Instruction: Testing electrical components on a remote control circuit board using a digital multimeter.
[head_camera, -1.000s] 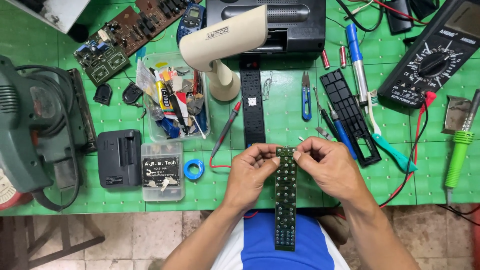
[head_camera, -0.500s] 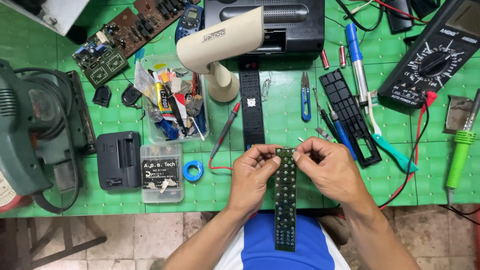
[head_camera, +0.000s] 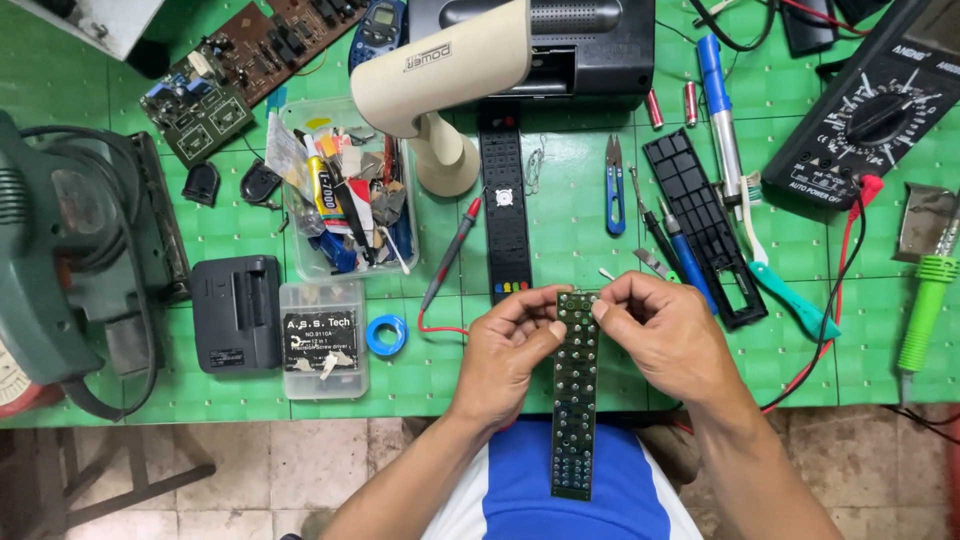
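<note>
1. long green board (head_camera: 575, 400) held lengthwise over bench edge, near end out above lap, far end over green mat (head_camera: 560, 210); kept off the clutter so both faces stay reachable.
2. left hand (head_camera: 510, 350) pinching board's left edge near the far end, thumb and forefinger closed narrow on it; steadies the strip.
3. right hand (head_camera: 665, 335) pinching right edge opposite, fingertips curled tight at the same end; cannot tell if anything small sits between fingertips.
4. both grips at one end, so rest of board hangs free toward body.
5. black remote shell (head_camera: 505, 215) face up just beyond the hands, lying along same line as board, coloured buttons nearest the board.
6. second black shell half (head_camera: 703, 225) open side up right of it, near right hand.
7. red probe (head_camera: 452, 250) and its lead left of remote, tip angled toward hands, within reach of left hand.
8. blue snips (head_camera: 615, 185), screwdriver (head_camera: 682, 255) and tweezers (head_camera: 655, 263) between the shells, handy for right hand.
9. multimeter (head_camera: 875, 115) far right, well apart.
10. parts tub (head_camera: 345, 200), small clear box (head_camera: 322, 340), blue tape roll (head_camera: 386, 335) left of hands, parked aside.
11. cream lamp (head_camera: 440, 75) over centre of bench.
</note>
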